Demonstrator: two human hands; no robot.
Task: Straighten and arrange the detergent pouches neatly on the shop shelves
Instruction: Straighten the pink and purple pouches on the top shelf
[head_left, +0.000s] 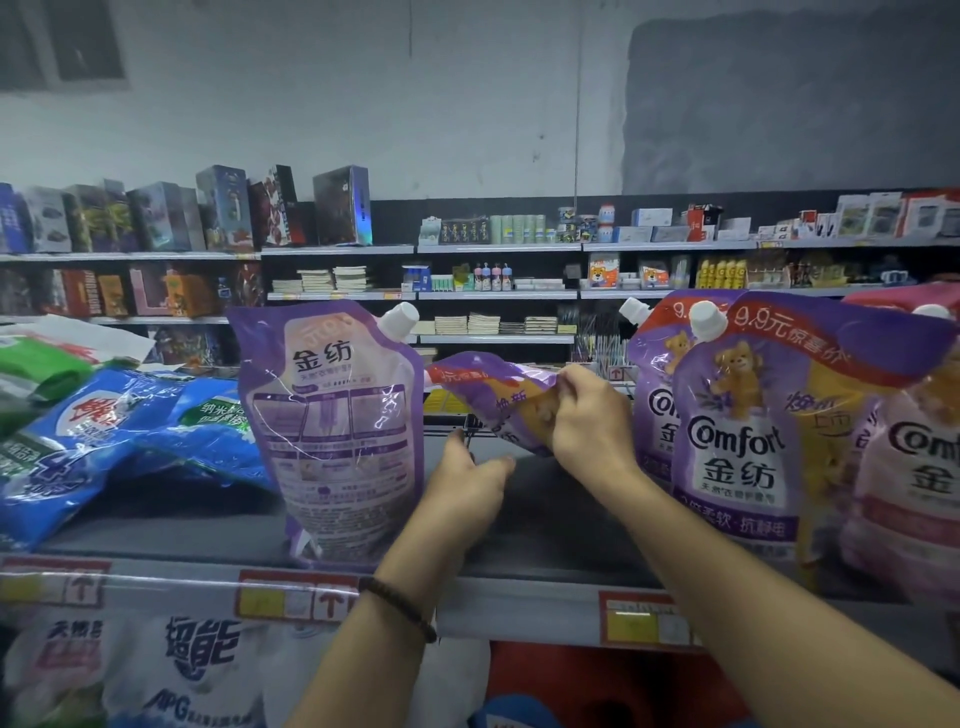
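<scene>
Over shelf (561, 525), pouch (493, 395) in right hand (592, 421)

The front-facing purple pouch (737, 457) reads "Comfort 金纺", with "9.9元惊喜价" across its top. The back-turned purple pouch (332, 441) shows "金纺". Below, a white pouch (202, 670) says "超能" and "APG".

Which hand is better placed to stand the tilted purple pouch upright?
Right. The right hand grips the tilted purple pouch; the left hand is open below it, holding nothing, so it could at most steady the base.
</scene>
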